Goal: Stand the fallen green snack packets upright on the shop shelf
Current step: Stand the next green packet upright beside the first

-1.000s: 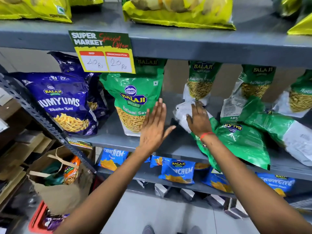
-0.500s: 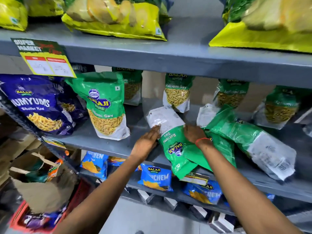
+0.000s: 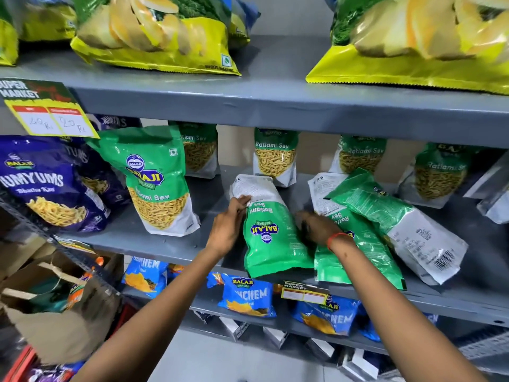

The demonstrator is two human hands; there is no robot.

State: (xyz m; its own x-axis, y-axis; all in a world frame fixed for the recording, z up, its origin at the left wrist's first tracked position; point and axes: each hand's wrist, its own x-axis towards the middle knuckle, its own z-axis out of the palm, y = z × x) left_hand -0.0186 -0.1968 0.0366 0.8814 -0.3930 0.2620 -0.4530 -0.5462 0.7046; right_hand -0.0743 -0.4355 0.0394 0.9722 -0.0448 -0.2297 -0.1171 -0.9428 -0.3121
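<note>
Fingers (image 3: 242, 201) on fallen green packet (image 3: 271, 235), grey shelf (image 3: 132, 238).

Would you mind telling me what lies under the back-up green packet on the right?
The back-up packet overlaps another fallen green packet and the grey shelf; anything beneath is covered.

Two bare forearms, no sleeves, reach in from the bottom of the frame. The right hand (image 3: 316, 227), at centre, has a thin red-orange thread band (image 3: 336, 238) around its wrist. The left hand (image 3: 228, 224) wears nothing.
</note>
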